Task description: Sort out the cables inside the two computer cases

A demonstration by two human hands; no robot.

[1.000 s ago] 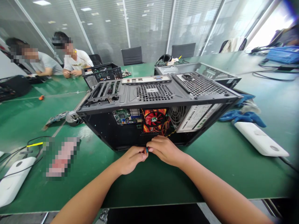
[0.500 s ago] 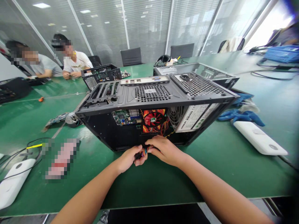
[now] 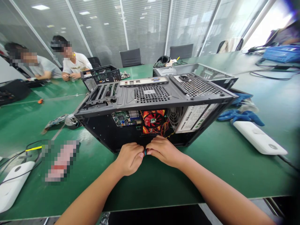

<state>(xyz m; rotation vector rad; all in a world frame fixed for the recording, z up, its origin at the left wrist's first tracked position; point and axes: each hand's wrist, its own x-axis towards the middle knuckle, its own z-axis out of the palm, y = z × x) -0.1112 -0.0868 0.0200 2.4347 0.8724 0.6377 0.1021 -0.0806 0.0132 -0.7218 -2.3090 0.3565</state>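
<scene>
Both of my hands meet at the front lower edge of a black computer case (image 3: 98, 132) that lies with its open side toward me. A short stretch of a coloured cable bundle (image 3: 145, 152) shows between my fists. My left hand (image 3: 131, 158) is closed around one end, which its fingers hide. Closed too, my right hand (image 3: 164, 151) grips the bundle just beside it. Inside the case are a red cooling fan (image 3: 153, 120), a green motherboard (image 3: 124, 118) and a labelled power supply (image 3: 197, 118). Thin red and yellow wires hang near the fan.
White power banks or boxes lie left (image 3: 16, 184) and right (image 3: 260, 137). Blue gloves (image 3: 248, 117) rest right of the case. Another opened case (image 3: 199, 70) stands behind. Two people sit at the far left. A blue basket (image 3: 282, 53) is at the back right.
My left hand has turned over and wrapped its fingers around the cable end, covering the black part seen before. My right hand has kept its hold, nearly still.
</scene>
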